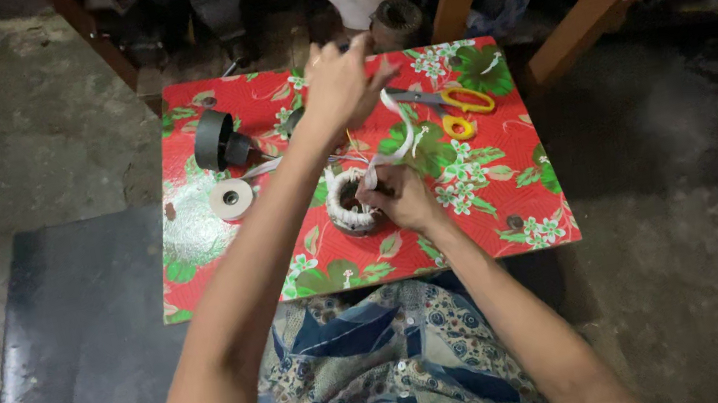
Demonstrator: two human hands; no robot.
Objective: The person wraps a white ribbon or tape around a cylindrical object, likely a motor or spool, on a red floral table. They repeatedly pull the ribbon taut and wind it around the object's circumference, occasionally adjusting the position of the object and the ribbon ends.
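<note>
A person's right hand (400,199) steadies a white-wrapped coil (347,201) on the red floral worktop (513,195) while the raised left hand (339,83), fingers pinched, pulls white tape (404,131) taut above it.

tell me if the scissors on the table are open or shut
Shut. The scissors lie flat on the red floral table, their blades together in one line and their yellow and orange handle loops side by side, touched by neither hand.
</note>
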